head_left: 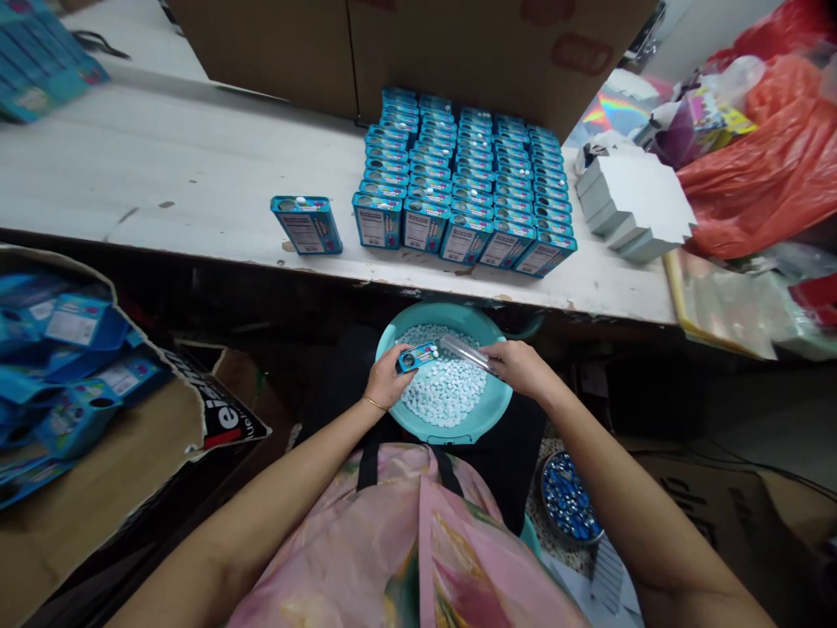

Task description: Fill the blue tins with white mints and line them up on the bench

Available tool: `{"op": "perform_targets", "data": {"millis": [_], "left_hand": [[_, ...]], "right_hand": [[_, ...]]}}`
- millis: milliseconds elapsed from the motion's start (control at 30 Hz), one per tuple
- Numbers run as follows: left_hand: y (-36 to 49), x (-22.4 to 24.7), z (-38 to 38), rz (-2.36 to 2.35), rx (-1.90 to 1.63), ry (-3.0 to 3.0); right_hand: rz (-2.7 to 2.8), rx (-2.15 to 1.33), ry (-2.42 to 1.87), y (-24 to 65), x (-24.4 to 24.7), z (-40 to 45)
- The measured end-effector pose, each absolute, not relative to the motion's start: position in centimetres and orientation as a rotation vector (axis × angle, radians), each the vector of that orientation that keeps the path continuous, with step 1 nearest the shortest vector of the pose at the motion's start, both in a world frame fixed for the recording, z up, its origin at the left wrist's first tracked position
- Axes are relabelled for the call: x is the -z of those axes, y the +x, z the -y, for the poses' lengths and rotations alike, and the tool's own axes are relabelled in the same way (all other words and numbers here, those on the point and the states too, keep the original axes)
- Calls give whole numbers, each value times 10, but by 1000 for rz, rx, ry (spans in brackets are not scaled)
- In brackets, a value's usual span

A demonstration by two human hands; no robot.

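My left hand (387, 377) is closed round a small blue printed box (417, 357) with a round hole in its top, held over the left side of a turquoise basin (493, 419). Small white pellets (445, 392) lie heaped in the basin, and a few show at the box's right end. In my right hand (523, 365) is a clear plastic scoop (466, 353), its tip close to the box and over the pellets. On the table edge ahead, one like box (307, 225) stands apart from several tight rows of blue boxes (458, 187).
Behind the rows stands a large cardboard carton (418, 52). To the left, an open carton (124, 471) holds more blue boxes. White folded cartons (637, 205) and red plastic bags (751, 166) lie at right. A round tin of shiny blue pieces (570, 497) sits low, below my right arm.
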State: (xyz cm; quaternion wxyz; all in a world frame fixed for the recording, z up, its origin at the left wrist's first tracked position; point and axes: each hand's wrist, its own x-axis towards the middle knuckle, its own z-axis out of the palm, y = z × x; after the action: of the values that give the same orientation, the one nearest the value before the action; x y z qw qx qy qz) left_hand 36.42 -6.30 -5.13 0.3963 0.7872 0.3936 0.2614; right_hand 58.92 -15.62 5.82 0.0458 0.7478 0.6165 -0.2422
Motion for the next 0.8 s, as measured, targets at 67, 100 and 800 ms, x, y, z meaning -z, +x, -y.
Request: {"op": "perform_targets", "data": {"millis": [67, 100, 800], "left_hand": [[361, 49, 63, -992, -678, 1967], [360, 48, 63, -983, -688, 1958], [360, 50, 60, -1099, -702, 1924]], "right_hand": [[-1869, 750, 2305, 596, -22, 162], [-1842, 736, 2296, 593, -2, 163], [-2000, 1256, 1978, 577, 75, 170]]}}
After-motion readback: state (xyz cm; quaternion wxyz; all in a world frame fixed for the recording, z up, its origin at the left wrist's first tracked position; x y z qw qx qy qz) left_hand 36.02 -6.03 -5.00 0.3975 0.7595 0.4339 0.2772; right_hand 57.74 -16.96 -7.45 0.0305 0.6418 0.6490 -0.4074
